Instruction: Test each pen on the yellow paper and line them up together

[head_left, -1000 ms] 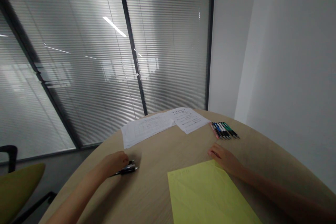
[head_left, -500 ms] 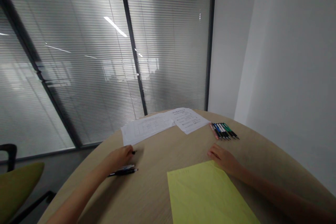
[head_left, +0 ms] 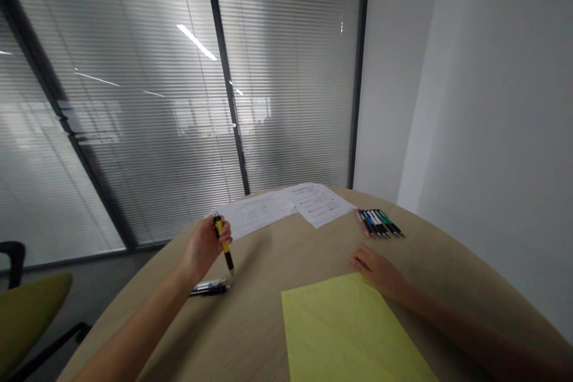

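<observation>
While your left hand (head_left: 203,248) lifts a yellow pen (head_left: 223,243) above the worktop (head_left: 273,256), your fingers (head_left: 225,230) clamp around it. Your right hand (head_left: 375,271) lies open by the yellow paper (head_left: 347,334).

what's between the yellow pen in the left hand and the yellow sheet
Nothing visible: the pen in the left hand is over bare wooden tabletop, with the yellow sheet to its right. The pens lying below the hand sit off to the left.

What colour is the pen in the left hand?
The slim plastic pen in the left hand is yellow with black ends, clearest in the head view.
</observation>
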`<state>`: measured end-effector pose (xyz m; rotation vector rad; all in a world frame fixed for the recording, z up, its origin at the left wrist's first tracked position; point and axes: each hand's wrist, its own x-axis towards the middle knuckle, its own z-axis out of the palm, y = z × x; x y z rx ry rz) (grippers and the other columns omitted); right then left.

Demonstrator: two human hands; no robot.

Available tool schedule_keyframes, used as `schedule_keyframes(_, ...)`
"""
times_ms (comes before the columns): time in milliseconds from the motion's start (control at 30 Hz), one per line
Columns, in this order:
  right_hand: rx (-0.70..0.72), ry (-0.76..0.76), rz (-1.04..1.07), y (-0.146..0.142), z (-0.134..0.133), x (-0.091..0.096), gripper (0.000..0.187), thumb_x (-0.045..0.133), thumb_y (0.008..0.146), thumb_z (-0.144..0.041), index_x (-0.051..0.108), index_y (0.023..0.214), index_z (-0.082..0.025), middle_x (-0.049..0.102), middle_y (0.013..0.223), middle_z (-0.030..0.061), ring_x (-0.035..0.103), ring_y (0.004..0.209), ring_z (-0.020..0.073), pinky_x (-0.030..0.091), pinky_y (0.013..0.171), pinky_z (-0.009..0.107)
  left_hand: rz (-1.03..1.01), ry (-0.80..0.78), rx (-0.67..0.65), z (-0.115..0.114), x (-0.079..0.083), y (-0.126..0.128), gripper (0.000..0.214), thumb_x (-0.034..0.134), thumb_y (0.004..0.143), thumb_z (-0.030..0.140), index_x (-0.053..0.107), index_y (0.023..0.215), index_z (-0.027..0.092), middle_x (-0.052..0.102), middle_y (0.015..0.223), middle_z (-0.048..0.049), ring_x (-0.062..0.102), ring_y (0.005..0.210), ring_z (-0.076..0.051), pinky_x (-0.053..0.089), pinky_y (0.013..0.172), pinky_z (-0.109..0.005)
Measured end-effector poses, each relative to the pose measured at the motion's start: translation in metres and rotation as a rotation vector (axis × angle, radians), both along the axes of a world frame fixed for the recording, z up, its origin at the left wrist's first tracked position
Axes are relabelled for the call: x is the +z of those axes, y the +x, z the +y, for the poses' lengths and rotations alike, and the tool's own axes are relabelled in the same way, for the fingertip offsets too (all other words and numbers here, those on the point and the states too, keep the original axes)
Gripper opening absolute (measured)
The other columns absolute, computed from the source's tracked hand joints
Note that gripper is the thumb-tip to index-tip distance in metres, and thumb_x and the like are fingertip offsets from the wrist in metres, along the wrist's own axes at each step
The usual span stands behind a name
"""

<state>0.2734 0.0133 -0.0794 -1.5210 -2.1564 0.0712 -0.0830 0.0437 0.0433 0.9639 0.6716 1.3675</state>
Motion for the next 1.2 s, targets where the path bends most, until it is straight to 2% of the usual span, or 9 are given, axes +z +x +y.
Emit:
schedule_keyframes(133,0.009,0.032,0.001,0.001,0.001,-0.003,0.024,0.033,0.085,-0.023,0.054,0.073,-0.019,0.053,0.077,0.0039,0.052,0.073,0.0142,0.041,0.068,0.026,-0.146,-0.139,-0.118,0.008,0.000,0.016,0.039,0.034,0.082,0.038,0.043,0.051,0.016,0.024,0.039,0.0084,0.022,0.028,-0.005,0.024,0.027,-0.014)
schedule_keyframes(233,0.014,0.045,-0.008,0.001,0.002,-0.004,0.024,0.034,0.085,-0.023,0.054,0.072,-0.019,0.053,0.077,0.0040,0.052,0.073,0.0140,0.041,0.068,0.027,-0.195,-0.189,-0.167,0.013,-0.003,0.027,0.038,0.035,0.080,0.033,0.038,0.046,0.017,0.015,0.039,0.0101,0.016,0.027,-0.005,0.019,0.025,-0.013)
schedule_keyframes(433,0.015,0.017,-0.027,0.002,0.001,-0.003,0.024,0.033,0.085,-0.023,0.055,0.074,-0.018,0.053,0.078,0.0043,0.052,0.073,0.0139,0.041,0.068,0.027,-0.296,-0.211,-0.198,0.016,-0.009,0.034,0.029,0.037,0.072,0.019,0.032,0.043,0.019,0.009,0.042,0.0104,0.013,0.026,-0.006,0.015,0.025,-0.014)
schedule_keyframes(733,0.026,0.021,-0.039,0.004,0.001,-0.003,0.025,0.032,0.085,-0.024,0.054,0.074,-0.019,0.053,0.079,0.0044,0.052,0.074,0.0139,0.040,0.069,0.027,-0.344,-0.220,-0.187,0.013,-0.008,0.033,0.030,0.034,0.075,0.019,0.030,0.045,0.019,0.011,0.040,0.0097,0.017,0.026,-0.007,0.017,0.024,-0.016)
schedule_keyframes(900,0.025,0.014,-0.041,0.004,0.000,-0.003,0.026,0.031,0.086,-0.025,0.054,0.075,-0.018,0.053,0.080,0.0050,0.052,0.075,0.0145,0.041,0.070,0.028,-0.401,-0.256,-0.236,0.006,-0.007,0.041,0.037,0.032,0.082,0.032,0.032,0.047,0.019,0.015,0.038,0.0096,0.023,0.025,-0.007,0.020,0.025,-0.017)
schedule_keyframes(1033,0.023,0.014,-0.015,0.004,0.001,-0.004,0.025,0.032,0.086,-0.025,0.054,0.077,-0.018,0.054,0.080,0.0048,0.052,0.075,0.0143,0.041,0.070,0.027,-0.402,-0.221,-0.292,-0.003,-0.003,0.052,0.044,0.027,0.085,0.043,0.035,0.049,0.018,0.020,0.038,0.0087,0.026,0.027,-0.006,0.024,0.028,-0.016)
schedule_keyframes(1133,0.039,0.021,0.004,0.002,0.001,0.003,0.024,0.033,0.085,-0.025,0.055,0.078,-0.019,0.055,0.080,0.0043,0.052,0.074,0.0141,0.040,0.068,0.026,-0.389,-0.206,-0.332,-0.010,0.001,0.061,0.047,0.026,0.085,0.047,0.038,0.051,0.017,0.023,0.039,0.0080,0.026,0.029,-0.006,0.026,0.030,-0.016)
schedule_keyframes(1200,0.060,0.024,0.016,-0.005,-0.001,0.014,0.024,0.034,0.084,-0.025,0.056,0.078,-0.018,0.055,0.079,0.0043,0.052,0.074,0.0142,0.040,0.068,0.026,-0.377,-0.209,-0.353,-0.014,0.002,0.067,0.048,0.026,0.085,0.048,0.040,0.052,0.016,0.024,0.040,0.0076,0.026,0.030,-0.006,0.026,0.031,-0.016)
